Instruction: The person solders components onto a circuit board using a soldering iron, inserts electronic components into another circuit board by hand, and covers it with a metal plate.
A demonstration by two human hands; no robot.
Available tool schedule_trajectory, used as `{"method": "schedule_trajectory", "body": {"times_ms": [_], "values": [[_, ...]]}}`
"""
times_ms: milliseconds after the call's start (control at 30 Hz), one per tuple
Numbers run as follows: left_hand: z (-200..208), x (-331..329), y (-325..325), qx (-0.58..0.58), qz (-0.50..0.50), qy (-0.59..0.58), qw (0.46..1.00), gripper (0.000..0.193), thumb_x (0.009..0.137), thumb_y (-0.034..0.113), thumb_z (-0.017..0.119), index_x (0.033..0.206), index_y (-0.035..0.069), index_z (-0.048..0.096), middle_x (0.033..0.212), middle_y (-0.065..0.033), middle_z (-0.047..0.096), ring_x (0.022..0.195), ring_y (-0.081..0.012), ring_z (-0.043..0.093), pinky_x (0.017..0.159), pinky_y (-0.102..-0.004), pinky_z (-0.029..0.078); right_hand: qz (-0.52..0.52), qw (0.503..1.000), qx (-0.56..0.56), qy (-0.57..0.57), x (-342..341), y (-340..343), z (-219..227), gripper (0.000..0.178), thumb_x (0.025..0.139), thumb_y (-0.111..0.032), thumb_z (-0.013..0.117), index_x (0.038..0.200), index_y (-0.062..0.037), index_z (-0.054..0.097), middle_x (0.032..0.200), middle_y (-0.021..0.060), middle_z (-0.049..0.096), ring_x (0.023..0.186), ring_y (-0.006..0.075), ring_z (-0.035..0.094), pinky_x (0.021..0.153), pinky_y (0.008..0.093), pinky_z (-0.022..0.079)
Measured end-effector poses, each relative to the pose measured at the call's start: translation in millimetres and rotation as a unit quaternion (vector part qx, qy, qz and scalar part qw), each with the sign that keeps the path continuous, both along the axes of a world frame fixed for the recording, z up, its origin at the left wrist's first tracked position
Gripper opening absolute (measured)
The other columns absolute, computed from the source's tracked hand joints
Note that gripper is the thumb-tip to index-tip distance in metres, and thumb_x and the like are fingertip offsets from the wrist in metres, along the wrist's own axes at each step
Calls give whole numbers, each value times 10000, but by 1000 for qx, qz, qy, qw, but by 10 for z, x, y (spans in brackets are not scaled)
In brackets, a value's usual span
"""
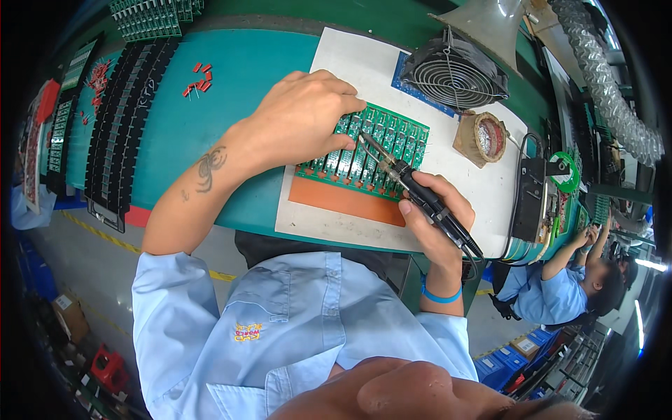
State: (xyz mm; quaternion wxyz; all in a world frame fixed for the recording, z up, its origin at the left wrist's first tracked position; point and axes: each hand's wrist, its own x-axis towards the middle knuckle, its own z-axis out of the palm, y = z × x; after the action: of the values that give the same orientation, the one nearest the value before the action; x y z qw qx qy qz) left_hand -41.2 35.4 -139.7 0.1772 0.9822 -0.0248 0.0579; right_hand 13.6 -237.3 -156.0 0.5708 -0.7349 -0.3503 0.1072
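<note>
Right grip (437, 238) holding soldering iron (422, 195), left grip (308, 105) holding circuit board (395, 140), teal bench (168, 133), grey floor (108, 269)

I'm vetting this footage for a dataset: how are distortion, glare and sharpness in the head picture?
Head view: fisheye curvature bows the teal bench mat, with black vignetting round the rim; head view: the light tube at far right is blown out white; head view: the circuit board panel and soldering iron look reasonably sharp.
</note>
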Motion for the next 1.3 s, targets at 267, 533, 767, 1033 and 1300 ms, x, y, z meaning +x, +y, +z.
{"method": "schedule_trajectory", "body": {"times_ms": [267,533,767,1033,1300], "values": [[26,-2,1,-5,5,7,1000,495,773,226,864,1231,78,744,1299,-52,707,1227,-242,625,1079,-403,465,-10,999,15,-33,-36,-50,93,415,725,13,789,1134,20,721,869,128,717,721,189,621,673,272,491],[148,-10,48,-1,8,21,1000,496,762,216,866,1225,83,749,1306,-54,706,1220,-244,627,1073,-409,470,-4,999,43,-27,-62,31,82,413,723,14,789,1131,20,722,862,125,713,718,190,619,671,270,490],[84,-20,124,8,6,-16,1000,391,747,209,874,1099,61,788,1182,-47,748,1124,-267,675,982,-411,496,10,1000,9,-4,-22,99,-27,413,728,25,783,1136,10,724,869,122,718,722,186,622,673,267,491],[171,-1,104,-10,21,62,998,449,755,174,862,1183,72,767,1300,-60,714,1205,-251,635,1059,-404,483,12,1000,-3,1,-23,136,14,416,729,29,784,1140,5,725,879,120,726,721,185,626,677,270,497],[181,0,97,-15,24,71,997,456,762,171,859,1196,71,761,1297,-62,715,1208,-252,635,1060,-405,484,8,1000,-9,-4,-35,143,23,422,727,27,786,1144,5,726,882,118,728,715,183,625,679,270,498]]}}
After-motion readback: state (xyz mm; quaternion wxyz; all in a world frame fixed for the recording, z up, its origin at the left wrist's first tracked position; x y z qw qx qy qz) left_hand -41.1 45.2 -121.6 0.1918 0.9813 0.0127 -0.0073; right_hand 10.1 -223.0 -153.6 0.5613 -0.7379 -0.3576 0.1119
